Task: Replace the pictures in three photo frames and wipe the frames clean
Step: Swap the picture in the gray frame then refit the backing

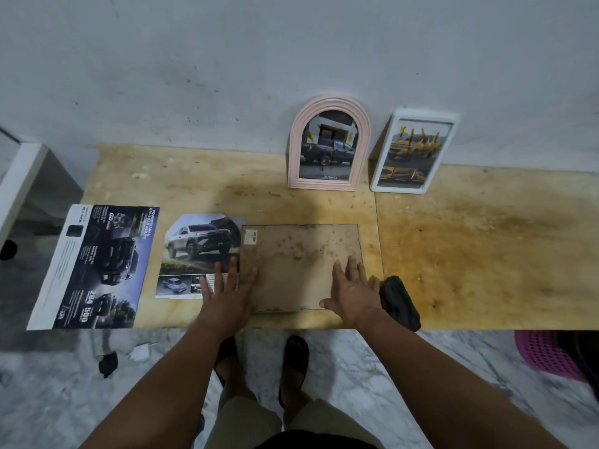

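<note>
left hand (227, 296) flat, fingers spread; right hand (353, 291) likewise

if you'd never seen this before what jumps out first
Both hands lie flat on a stained brown board at the table's front edge: the left hand on its left side, the right hand on its right. Behind, a pink arched frame and a white frame lean against the wall, both showing trucks.
</note>
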Demonstrator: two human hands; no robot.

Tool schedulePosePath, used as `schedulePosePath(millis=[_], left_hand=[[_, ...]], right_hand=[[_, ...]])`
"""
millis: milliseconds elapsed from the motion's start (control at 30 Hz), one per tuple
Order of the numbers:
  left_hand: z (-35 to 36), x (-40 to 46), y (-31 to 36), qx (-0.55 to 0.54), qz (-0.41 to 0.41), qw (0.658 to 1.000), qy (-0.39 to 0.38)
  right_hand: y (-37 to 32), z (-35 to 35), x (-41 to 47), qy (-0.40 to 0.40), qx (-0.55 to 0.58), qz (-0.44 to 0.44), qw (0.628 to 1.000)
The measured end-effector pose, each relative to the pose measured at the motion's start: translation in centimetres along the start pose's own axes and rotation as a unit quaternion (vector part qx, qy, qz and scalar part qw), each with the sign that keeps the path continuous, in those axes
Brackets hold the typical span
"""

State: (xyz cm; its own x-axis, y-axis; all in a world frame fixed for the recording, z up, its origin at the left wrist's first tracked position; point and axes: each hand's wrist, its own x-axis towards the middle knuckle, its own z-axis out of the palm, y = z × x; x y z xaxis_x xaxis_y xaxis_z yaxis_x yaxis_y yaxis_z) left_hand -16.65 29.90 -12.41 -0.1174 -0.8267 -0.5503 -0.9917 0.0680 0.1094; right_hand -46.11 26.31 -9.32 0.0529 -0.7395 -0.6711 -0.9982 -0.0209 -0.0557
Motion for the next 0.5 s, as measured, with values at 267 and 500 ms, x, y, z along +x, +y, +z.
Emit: schedulePosePath(millis=[267, 500], left_hand=[[-1.7, -0.9, 0.7, -0.004, 0.001, 1.0, 0.031], [-0.5, -2.6, 0.4, -0.002, 0.018, 0.997, 0.075]], right_hand=[[0.0, -1.4, -0.3, 0.025, 0.039, -0.002, 0.999], [1.2, -1.5, -0.7, 0.089, 0.136, 0.046, 0.986]])
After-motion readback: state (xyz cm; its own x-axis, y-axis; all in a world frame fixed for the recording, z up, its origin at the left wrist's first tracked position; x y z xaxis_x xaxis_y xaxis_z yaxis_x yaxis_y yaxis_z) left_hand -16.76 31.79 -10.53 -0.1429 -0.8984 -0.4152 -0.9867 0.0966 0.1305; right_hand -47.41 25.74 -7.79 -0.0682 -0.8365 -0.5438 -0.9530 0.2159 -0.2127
